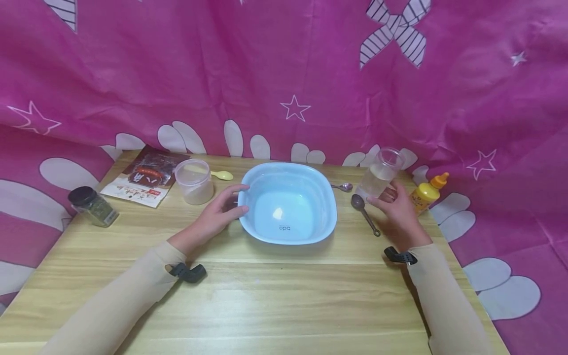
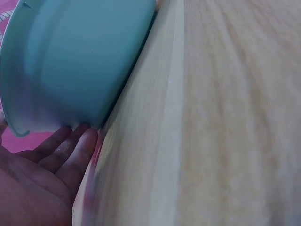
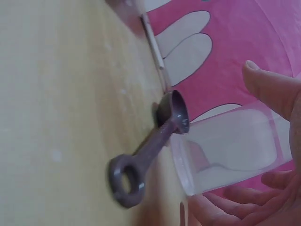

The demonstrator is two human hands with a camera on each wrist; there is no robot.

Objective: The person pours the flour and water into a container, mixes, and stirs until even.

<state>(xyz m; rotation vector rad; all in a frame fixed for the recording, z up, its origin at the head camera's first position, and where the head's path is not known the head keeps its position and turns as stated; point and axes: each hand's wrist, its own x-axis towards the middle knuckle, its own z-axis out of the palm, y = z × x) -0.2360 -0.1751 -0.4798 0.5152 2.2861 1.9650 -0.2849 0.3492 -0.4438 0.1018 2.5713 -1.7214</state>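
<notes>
A light blue plastic basin (image 1: 287,236) stands mid-table, with a light patch on its floor. My left hand (image 1: 213,217) is at its left side, thumb and index fingertips right at the rim. In the left wrist view, the other fingers (image 2: 75,157) reach out straight against the basin's outer wall. A clear cup (image 1: 374,182) of clear liquid stands to the right. My right hand (image 1: 401,214) is around it; in the right wrist view the thumb (image 3: 270,87) is spread away from the cup, with the other fingers along its far side. A dark measuring spoon (image 1: 366,215) lies before the cup.
On the right stands a yellow squeeze bottle (image 1: 425,195); a metal spoon (image 1: 343,187) lies partly behind the basin. Leftward are a tub of white powder (image 1: 195,185), a yellow spoon (image 1: 222,175), a brown-and-white packet (image 1: 148,177) and a dark-lidded jar (image 1: 94,207). A pink curtain (image 1: 266,74) hangs behind.
</notes>
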